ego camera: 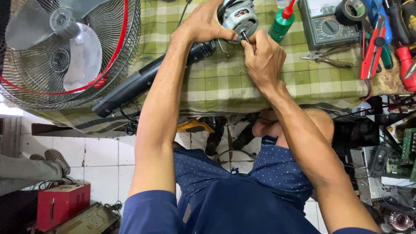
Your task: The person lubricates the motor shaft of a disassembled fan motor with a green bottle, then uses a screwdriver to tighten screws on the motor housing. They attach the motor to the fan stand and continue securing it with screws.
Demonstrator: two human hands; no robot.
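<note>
My left hand (203, 22) grips a grey fan motor (239, 16) at the far edge of a table covered with a green checked cloth (216, 82). My right hand (262, 56) pinches the motor's metal shaft (245, 36) with its fingertips closed around it. A black fan stand (143, 80) runs from the motor toward the lower left across the cloth. A bent metal clip (223, 48) lies on the cloth between my hands.
A wire fan guard with translucent blades (65, 47) lies at left. A green oil bottle with red cap (281, 21), a multimeter (327, 24), tape roll (353, 9), pliers (327, 58) and red-handled tools (375, 47) sit at right. Circuit boards (401, 151) and a red box (60, 203) are on the floor.
</note>
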